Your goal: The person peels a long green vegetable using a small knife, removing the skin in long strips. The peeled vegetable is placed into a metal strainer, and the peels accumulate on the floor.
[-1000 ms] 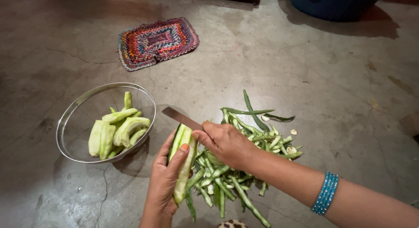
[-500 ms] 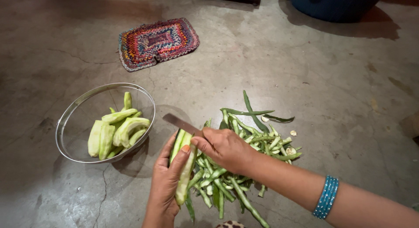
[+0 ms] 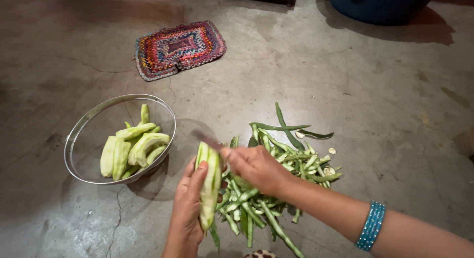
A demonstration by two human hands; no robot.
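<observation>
The left hand (image 3: 186, 208) stands a long gourd (image 3: 209, 186) nearly upright, fingers (image 3: 196, 181) curled around its lower half; the skin is mostly pared off, with a few dark green stripes left near the top. The right hand (image 3: 256, 166) is closed on a knife (image 3: 210, 140), whose blurred blade lies against the gourd's top end. Just behind and right of both hands, a heap of green peels (image 3: 276, 159) lies on the concrete floor (image 3: 345, 65). Left of the fingers sits a wire basket (image 3: 79, 134) holding peeled gourds (image 3: 131, 147). Farther off lies a woven mat (image 3: 178, 47). A blue bangle (image 3: 371, 232) circles the right wrist.
</observation>
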